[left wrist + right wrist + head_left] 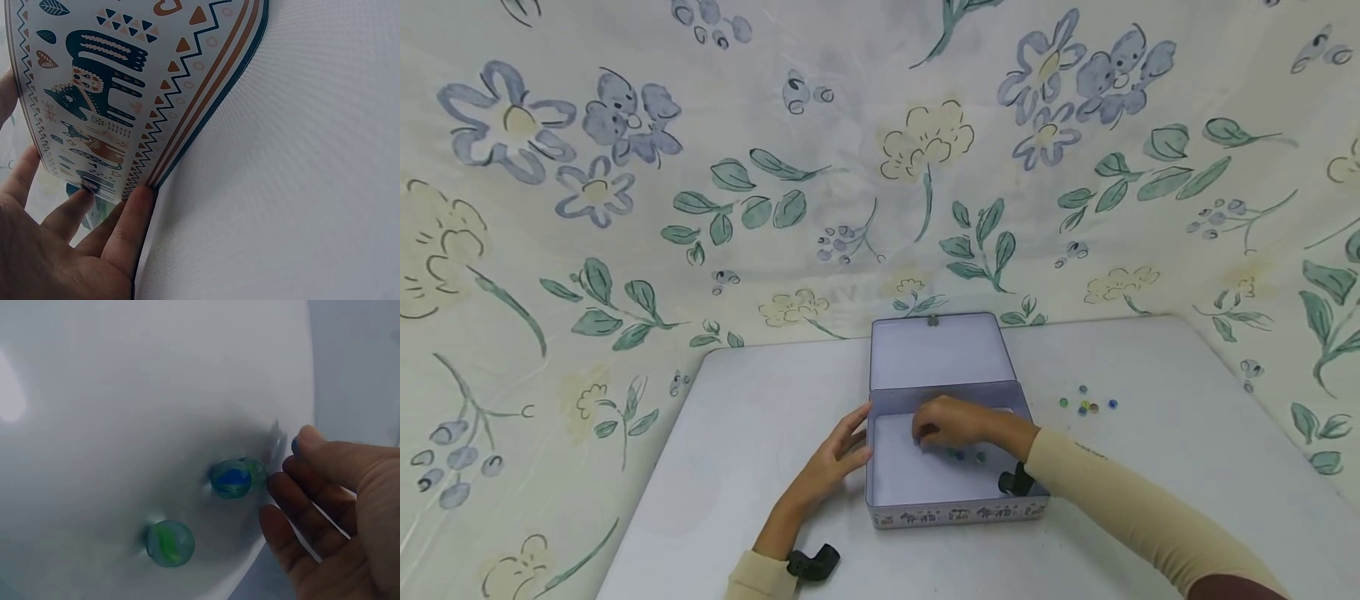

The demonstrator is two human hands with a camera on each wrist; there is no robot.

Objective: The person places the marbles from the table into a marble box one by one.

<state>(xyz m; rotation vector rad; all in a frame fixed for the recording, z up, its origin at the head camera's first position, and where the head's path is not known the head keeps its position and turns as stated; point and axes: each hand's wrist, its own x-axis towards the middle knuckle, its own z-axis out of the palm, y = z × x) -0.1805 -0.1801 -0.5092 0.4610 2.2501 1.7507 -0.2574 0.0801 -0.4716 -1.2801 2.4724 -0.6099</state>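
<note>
An open tin box point(917, 483) stands on the white table with its lid tilted back. My left hand point(829, 462) rests against the box's left wall, fingers spread and fairly straight; the left wrist view shows its fingertips along the animal-patterned side point(106, 81). Inside the box, my right hand point(951, 422) pinches a blue marble point(295, 446) at the thumb tip, mostly hidden by the fingers. Below that hand lie a blue-swirled marble point(231, 479), a greenish one point(254, 469) right behind it, and a green-swirled marble point(170, 544) a little apart.
Several loose marbles point(1084, 406) lie on the table point(1150, 467) to the right of the box. The raised lid point(940, 354) stands at the box's back edge. Behind the table hangs a floral-printed cloth point(850, 167).
</note>
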